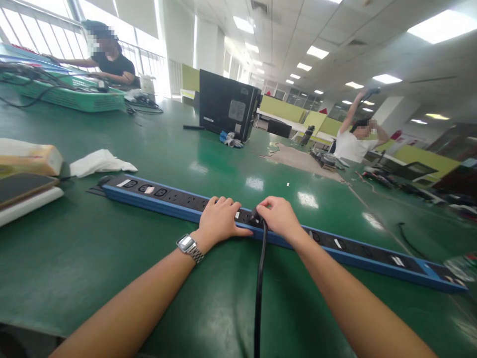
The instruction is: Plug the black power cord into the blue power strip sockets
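Observation:
A long blue-and-black power strip (179,199) lies across the green table, with sockets along its top and small white labels on some. My left hand (220,219) grips the strip near its middle, fingers over the far edge and thumb along the near side. Just right of it, my right hand (278,215) pinches a black plug (255,216) at one of the sockets. How far the plug sits in the socket is hidden by the fingers. Its thick black cable (260,288) hangs down toward me between my forearms.
A black computer case (225,104) stands at the back, with gloves (231,139) beside it. A green basket of cables (78,99), tissue (102,163) and a tissue pack (32,155) are left. One person (114,64) sits far left; another (352,141) raises an arm at right.

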A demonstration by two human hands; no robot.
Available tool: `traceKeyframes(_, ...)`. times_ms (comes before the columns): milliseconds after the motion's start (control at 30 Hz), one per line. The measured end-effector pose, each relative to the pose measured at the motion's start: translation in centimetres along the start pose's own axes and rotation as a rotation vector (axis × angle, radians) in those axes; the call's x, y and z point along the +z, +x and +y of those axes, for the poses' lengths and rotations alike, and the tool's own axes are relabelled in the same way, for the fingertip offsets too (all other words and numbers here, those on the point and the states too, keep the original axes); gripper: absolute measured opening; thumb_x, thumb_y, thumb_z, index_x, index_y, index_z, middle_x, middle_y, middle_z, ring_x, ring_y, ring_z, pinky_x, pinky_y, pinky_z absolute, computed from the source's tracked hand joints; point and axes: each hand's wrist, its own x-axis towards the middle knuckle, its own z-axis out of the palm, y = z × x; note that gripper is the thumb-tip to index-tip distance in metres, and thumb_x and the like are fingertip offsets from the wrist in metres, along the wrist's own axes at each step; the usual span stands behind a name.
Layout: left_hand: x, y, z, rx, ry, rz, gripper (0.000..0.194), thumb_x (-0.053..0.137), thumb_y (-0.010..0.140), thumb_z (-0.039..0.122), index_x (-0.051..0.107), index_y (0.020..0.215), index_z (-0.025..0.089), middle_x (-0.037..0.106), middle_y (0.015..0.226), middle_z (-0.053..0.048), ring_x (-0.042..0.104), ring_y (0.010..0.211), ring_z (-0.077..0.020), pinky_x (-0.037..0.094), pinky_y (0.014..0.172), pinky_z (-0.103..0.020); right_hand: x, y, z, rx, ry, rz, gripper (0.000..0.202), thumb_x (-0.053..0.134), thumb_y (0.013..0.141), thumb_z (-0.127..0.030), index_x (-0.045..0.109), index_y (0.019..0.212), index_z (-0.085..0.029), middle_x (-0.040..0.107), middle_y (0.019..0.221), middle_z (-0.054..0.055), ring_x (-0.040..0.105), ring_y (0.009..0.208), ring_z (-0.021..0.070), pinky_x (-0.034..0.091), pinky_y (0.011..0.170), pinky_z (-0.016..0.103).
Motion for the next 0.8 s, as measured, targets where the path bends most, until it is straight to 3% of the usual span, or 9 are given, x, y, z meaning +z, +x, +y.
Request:
traceKeyframes(167, 0.3, 0.0, -0.1, -0.001, 0.003, 0.016, 0.064, 0.061, 0.067, 0.073, 0.066, 0.103, 0.020, 0.067, 0.094, -0.010, 0.058, 0.095, -0.0299, 0.036, 0.092, -0.045, 2.0, 0.5, -2.1, -0.009, -0.183, -0.039, 0.016, 0.055, 0.074, -0.024, 0.070, 0.075, -0.020, 0.072, 0.080, 0.007, 0.064, 0.077, 0.0198, 0.043, 0.067, 0.026)
traceKeyframes(267, 0.2, 0.0, 0.0, -0.002, 0.018, 0.002, 0.056, 0.062, 0.069, 0.068, 0.066, 0.099, 0.021, 0.067, 0.094, -0.009, 0.058, 0.095, -0.0295, 0.037, 0.091, -0.044, 2.6, -0.4, -3.1, -0.026, -0.278, -0.005, 0.022, 0.050, 0.079, -0.026, 0.070, 0.085, -0.019, 0.072, 0.086, 0.010, 0.065, 0.081, 0.0229, 0.044, 0.071, 0.030)
traceKeyframes(400, -0.1, 0.0, 0.1, 0.003, 0.035, -0.007, 0.055, 0.058, 0.073, 0.067, 0.066, 0.100, 0.020, 0.067, 0.095, -0.010, 0.058, 0.096, -0.0297, 0.037, 0.090, -0.044, 1.6, -1.0, -3.3, -0.041, -0.210, 0.045, 0.023, 0.050, 0.080, -0.026, 0.070, 0.086, -0.017, 0.072, 0.083, 0.010, 0.065, 0.078, 0.0209, 0.044, 0.071, 0.029)
traceKeyframes(533, -0.3, 0.1, 0.0, 0.011, 0.040, -0.031, 0.074, 0.050, 0.068, 0.083, 0.065, 0.106, 0.021, 0.067, 0.098, -0.011, 0.059, 0.097, -0.0303, 0.037, 0.090, -0.043, -3.9, -1.3, 0.5, -0.067, 0.108, 0.281, 0.029, 0.050, 0.083, -0.036, 0.071, 0.089, -0.016, 0.069, 0.070, 0.004, 0.060, 0.062, 0.0152, 0.042, 0.061, 0.025)
traceKeyframes(633, -0.3, 0.2, -0.1, 0.008, 0.039, -0.044, 0.081, 0.047, 0.064, 0.088, 0.065, 0.106, 0.021, 0.067, 0.099, -0.011, 0.058, 0.097, -0.0309, 0.037, 0.090, -0.043, -7.2, -2.3, 5.0, -0.031, 0.116, 0.187, 0.028, 0.056, 0.078, -0.037, 0.071, 0.085, -0.015, 0.066, 0.061, 0.002, 0.055, 0.053, 0.0141, 0.038, 0.053, 0.025)
traceKeyframes(733, -0.2, 0.3, -0.2, 0.011, 0.042, -0.050, 0.082, 0.046, 0.065, 0.088, 0.065, 0.108, 0.021, 0.067, 0.099, -0.011, 0.059, 0.097, -0.0312, 0.037, 0.090, -0.043, -7.0, -3.1, 7.9, 0.017, 0.088, 0.038, 0.026, 0.055, 0.077, -0.034, 0.071, 0.082, -0.015, 0.066, 0.061, 0.002, 0.056, 0.054, 0.0145, 0.037, 0.053, 0.024)
traceKeyframes(800, -0.1, 0.3, -0.3, 0.016, 0.044, -0.049, 0.082, 0.046, 0.066, 0.088, 0.065, 0.109, 0.021, 0.067, 0.099, -0.011, 0.059, 0.097, -0.0315, 0.037, 0.089, -0.043, -5.8, -3.3, 8.5, 0.027, 0.034, -0.001, 0.024, 0.054, 0.077, -0.032, 0.072, 0.082, -0.016, 0.065, 0.058, 0.001, 0.056, 0.055, 0.0146, 0.037, 0.054, 0.024)
